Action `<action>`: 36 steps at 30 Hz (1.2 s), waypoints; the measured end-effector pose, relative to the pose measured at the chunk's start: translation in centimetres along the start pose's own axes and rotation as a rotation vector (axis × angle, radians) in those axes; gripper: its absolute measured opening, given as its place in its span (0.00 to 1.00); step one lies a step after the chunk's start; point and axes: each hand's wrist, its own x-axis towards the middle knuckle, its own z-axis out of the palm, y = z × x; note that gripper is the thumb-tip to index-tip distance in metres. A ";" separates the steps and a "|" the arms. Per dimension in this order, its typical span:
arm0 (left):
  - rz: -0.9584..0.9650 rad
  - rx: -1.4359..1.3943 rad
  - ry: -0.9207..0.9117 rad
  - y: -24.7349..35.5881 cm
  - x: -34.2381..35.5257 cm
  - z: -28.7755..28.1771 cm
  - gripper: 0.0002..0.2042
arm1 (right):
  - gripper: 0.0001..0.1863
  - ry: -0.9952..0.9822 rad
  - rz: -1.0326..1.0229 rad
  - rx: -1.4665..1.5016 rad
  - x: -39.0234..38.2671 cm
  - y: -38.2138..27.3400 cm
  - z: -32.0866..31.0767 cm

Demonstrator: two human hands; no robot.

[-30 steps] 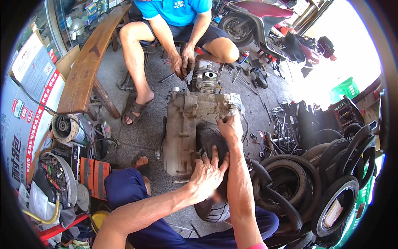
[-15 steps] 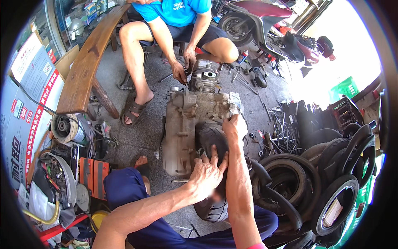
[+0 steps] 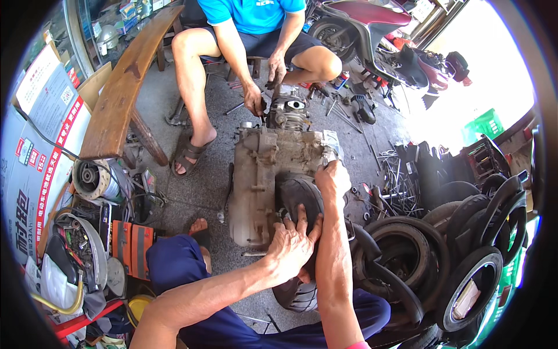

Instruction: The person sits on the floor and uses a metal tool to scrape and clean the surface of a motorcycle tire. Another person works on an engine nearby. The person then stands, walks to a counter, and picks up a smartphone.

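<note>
You are in what looks like a scooter repair workshop. On the speckled grey floor (image 3: 183, 215) before you stands a dull-grey metal engine (image 3: 253, 186), joined to a wheel with a black rubber tyre (image 3: 305, 195). Round black rubber tyres (image 3: 440, 256) pile up along the floor's right edge, slim silvery metal tools (image 3: 398, 186) lie strewn just beyond them, and you face a glossy dark-red scooter (image 3: 372, 13) at the far edge.

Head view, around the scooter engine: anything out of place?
Yes: metal rods lie jumbled right of the scooter engine, unsorted. A pale flat object shows in the opening of the lower-right tyre, an odd spot; inside or behind, I can't tell.
</note>
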 end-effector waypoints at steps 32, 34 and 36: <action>0.030 0.067 0.038 -0.1 -0.1 0.4 0.70 | 0.10 0.104 -0.154 -0.045 -0.3 0.0 0.8; 0.056 0.133 0.153 -0.5 -0.3 1.3 0.69 | 0.10 0.124 -0.234 -0.083 -0.4 -0.2 0.9; 0.050 0.169 0.195 -0.5 -0.1 1.7 0.69 | 0.10 0.073 -0.324 -0.037 -0.6 -0.6 0.8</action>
